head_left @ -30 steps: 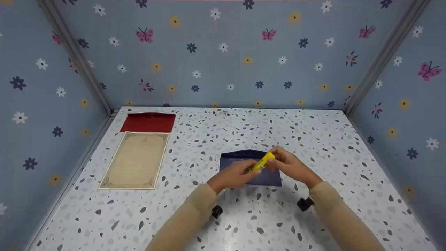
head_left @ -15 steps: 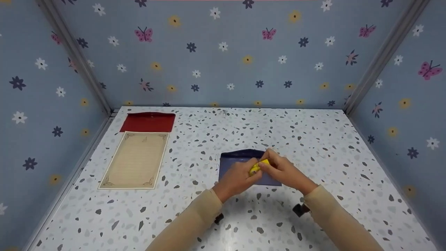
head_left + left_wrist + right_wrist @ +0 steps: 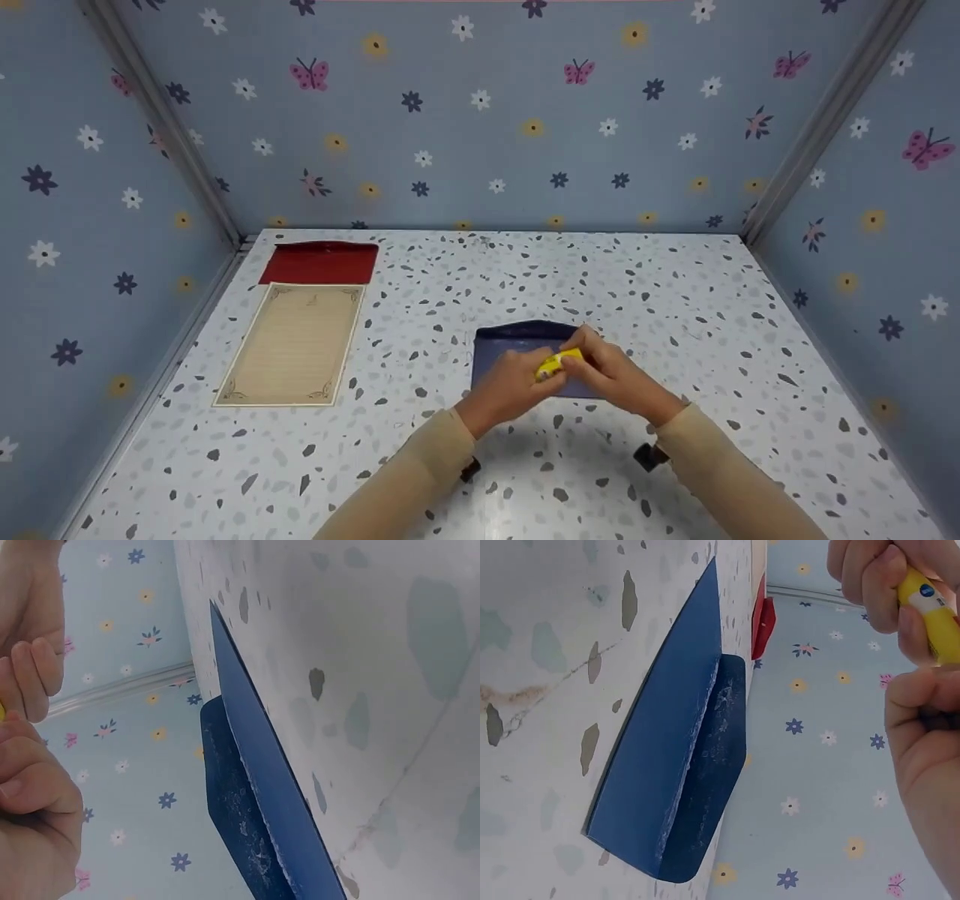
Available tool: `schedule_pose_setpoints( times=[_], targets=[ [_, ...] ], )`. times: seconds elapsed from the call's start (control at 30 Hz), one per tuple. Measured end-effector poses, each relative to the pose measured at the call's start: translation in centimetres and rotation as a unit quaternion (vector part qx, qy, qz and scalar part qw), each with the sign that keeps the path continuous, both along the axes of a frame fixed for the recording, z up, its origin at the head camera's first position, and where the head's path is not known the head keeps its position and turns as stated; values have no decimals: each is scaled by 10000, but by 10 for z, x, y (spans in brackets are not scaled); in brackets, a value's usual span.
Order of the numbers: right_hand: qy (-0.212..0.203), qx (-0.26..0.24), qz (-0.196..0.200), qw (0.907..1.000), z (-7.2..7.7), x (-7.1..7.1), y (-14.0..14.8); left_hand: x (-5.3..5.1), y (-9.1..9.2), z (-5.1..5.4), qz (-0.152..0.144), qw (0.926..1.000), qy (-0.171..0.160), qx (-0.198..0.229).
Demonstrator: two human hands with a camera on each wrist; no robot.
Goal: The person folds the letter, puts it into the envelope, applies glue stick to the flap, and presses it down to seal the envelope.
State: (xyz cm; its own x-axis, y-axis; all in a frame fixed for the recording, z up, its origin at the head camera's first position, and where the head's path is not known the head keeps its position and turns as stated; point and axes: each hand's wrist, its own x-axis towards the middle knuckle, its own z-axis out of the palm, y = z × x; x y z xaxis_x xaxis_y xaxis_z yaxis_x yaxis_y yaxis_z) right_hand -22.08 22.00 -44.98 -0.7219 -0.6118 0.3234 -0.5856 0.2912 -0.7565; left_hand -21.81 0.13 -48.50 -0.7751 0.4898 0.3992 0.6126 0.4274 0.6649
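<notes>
Both hands are held above a dark blue envelope [image 3: 491,352] on the table, its flap open toward the far side. My left hand [image 3: 506,386] grips a yellow glue stick [image 3: 552,365] around its body. The thumb and fingers of my right hand [image 3: 619,375] pinch the other end of it. In the right wrist view the glue stick [image 3: 930,611] shows a blue and white label, and whitish smears mark the envelope flap [image 3: 718,720]. The left wrist view shows the hands at its left edge, with the glue stick almost wholly hidden.
A cream sheet with an ornate border [image 3: 292,345] lies to the left. Behind it is a red envelope [image 3: 322,264]. Blue floral-patterned walls [image 3: 480,120] enclose the speckled white table [image 3: 675,292] at the back and sides.
The hands have drawn closer together, the right one moving leftward. More of the glue stick is now covered by the fingers, and it sits slightly lower. Envelopes and sheet stay put.
</notes>
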Motion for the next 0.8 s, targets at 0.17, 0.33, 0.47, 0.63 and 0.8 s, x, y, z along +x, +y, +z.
schedule_pose_setpoints(
  times=[0.17,0.33,0.47,0.63,0.8],
  targets=[
    [-279,-395,-358,9982,4,-6,25,1,-18,-2,290,9985,-445,-91],
    [-910,-614,-239,9937,6,-10,35,-4,-25,-2,63,9996,-230,-120],
    [-1234,-492,-235,9909,4,-11,35,-6,-23,-5,-63,9994,-311,-126],
    [-1410,-495,-649,9866,4,-18,40,-7,-22,-5,-201,9980,-589,121],
    [-1404,-549,-845,9849,3,-24,46,-8,-24,-4,-592,9944,-867,156]
  ],
)
